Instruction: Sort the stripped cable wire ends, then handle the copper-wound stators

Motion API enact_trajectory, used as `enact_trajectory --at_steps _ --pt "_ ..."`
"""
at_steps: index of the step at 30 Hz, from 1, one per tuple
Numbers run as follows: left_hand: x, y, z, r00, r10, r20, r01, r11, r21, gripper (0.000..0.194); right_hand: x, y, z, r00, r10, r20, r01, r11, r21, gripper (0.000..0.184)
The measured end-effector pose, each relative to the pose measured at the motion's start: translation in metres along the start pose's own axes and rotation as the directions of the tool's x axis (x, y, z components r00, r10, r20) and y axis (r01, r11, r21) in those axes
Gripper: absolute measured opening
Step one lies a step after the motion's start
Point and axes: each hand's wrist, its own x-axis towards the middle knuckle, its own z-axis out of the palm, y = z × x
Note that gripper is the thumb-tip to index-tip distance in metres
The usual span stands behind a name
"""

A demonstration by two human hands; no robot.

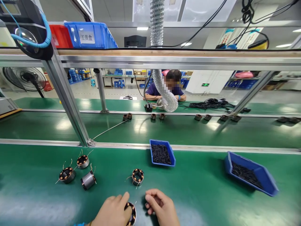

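My left hand (113, 211) is closed on a motor stator (133, 216) at the bottom of the view, covering its left side; the ring's copper windings show at the right. To the right of it, my right hand (162, 207) is apart from the stator, thumb and fingers pinched together. Whatever lies in that pinch, if anything, is too small or hidden. Just beyond the hands, another stator (137, 177) rests on the green bench with thin wire leads sticking out. Off to the left are a tilted stator (66, 174), a stator (83, 161) and one lying on its side (88, 180).
A blue tray (174, 160) of short black tube pieces stands beyond the hands; a similar blue bin (270, 185) is at the right. Behind a metal rail, several stators line a green conveyor (113, 130). A flexible duct (157, 25) hangs centrally. Across sits a person (151, 91).
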Motion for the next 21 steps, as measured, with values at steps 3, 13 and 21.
enact_trajectory --at_steps 3,13,21 --pt "0.000 0.003 0.001 1.000 -0.007 -0.013 0.007 1.000 -0.016 0.038 0.000 0.003 0.015 1.000 0.024 -0.010 -0.023 0.998 0.062 0.060" --pt "0.004 0.003 -0.009 1.000 0.013 0.017 -0.012 0.999 -0.053 0.039 -0.001 0.019 0.027 0.999 -0.005 -0.033 0.010 0.990 0.144 0.050" --pt "0.004 0.003 -0.008 1.000 0.011 0.004 -0.011 0.999 -0.030 0.036 -0.005 0.020 0.033 0.999 -0.032 -0.017 0.034 0.995 0.089 0.050"
